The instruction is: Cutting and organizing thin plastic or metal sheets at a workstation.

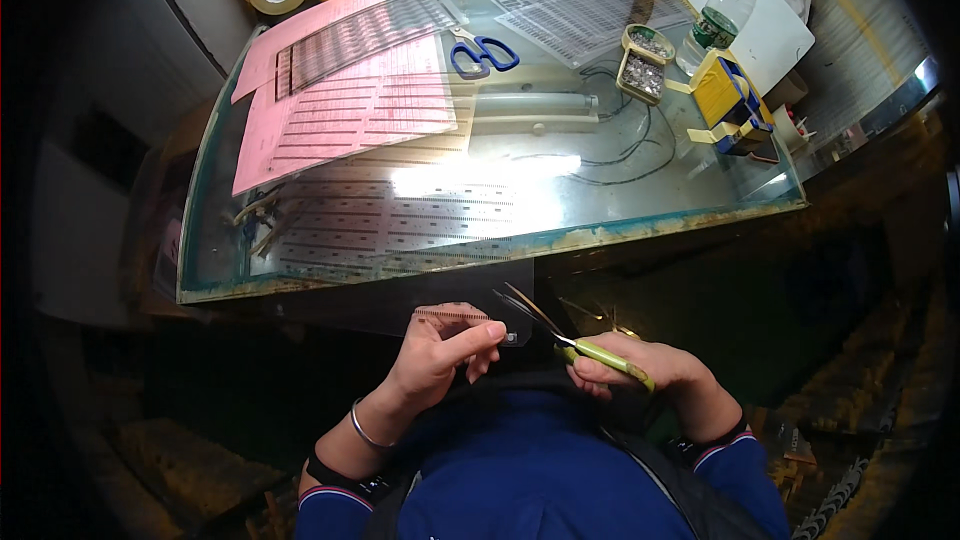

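Clear sheet (470, 290), in front of the table (680, 190), pinched near its corner by the nearer left hand (445, 350). Right hand (630, 365) grips green-handled snips (602, 353) (blades parted), long axis slanting leftward toward the table, across the sheet's edge in view.

The head view looks down closely on hands (440, 355) and tabletop (715, 180).

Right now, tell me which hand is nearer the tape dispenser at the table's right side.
Right. The right hand, holding a green-handled tool, is below and left of the tape dispenser in the picture; the left hand is farther left.
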A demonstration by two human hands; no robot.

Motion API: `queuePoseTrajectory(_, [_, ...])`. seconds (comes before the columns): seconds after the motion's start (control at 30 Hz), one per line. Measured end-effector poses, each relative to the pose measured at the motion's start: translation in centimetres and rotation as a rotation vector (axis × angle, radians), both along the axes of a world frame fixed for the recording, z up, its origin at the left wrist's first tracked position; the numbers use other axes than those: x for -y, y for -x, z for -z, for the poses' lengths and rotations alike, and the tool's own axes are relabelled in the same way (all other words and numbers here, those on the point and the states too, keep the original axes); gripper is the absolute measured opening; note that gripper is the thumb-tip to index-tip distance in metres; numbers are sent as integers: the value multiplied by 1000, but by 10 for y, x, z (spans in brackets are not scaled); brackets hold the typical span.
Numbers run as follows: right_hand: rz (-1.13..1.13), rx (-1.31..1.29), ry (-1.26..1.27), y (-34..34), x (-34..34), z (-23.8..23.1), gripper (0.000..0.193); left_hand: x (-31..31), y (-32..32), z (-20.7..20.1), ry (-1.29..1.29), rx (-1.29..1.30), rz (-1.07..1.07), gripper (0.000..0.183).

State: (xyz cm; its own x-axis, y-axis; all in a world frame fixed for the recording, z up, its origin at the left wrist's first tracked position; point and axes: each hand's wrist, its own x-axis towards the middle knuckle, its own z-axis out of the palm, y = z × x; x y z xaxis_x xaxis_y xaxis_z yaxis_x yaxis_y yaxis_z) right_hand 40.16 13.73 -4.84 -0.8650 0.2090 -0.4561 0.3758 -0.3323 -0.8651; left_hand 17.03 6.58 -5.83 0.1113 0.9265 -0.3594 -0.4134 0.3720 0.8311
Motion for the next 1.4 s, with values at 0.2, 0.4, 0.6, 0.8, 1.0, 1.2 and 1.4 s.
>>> queuePoseTrajectory(0.2, [2, 57, 0, 4, -4, -6, 40, 0, 0, -3, 53, 34, 23, 13])
queuePoseTrajectory(0.4, [6, 74, -71, 7, -6, -6, 41, -1, 0, -4, 90, 29, 33, 14])
queuePoseTrajectory(0.6, [21, 157, -112, 9, -7, -9, 44, -1, 1, -2, 72, -2, 34, 15])
queuePoseTrajectory(0.8, [103, 177, -163, 11, -1, -10, 41, -2, -8, 0, 15, -6, -40, 14])
queuePoseTrajectory(1.0, [330, 165, -34, 20, 16, -7, 35, -5, -18, 1, 16, 39, -110, 14])
queuePoseTrajectory(1.2, [457, 158, -117, 32, 34, -2, 32, -8, -26, 5, 25, 128, -140, 14])
queuePoseTrajectory(1.4, [534, 100, -241, 37, 43, 9, 30, -7, -32, 9, 21, 188, -149, 14])
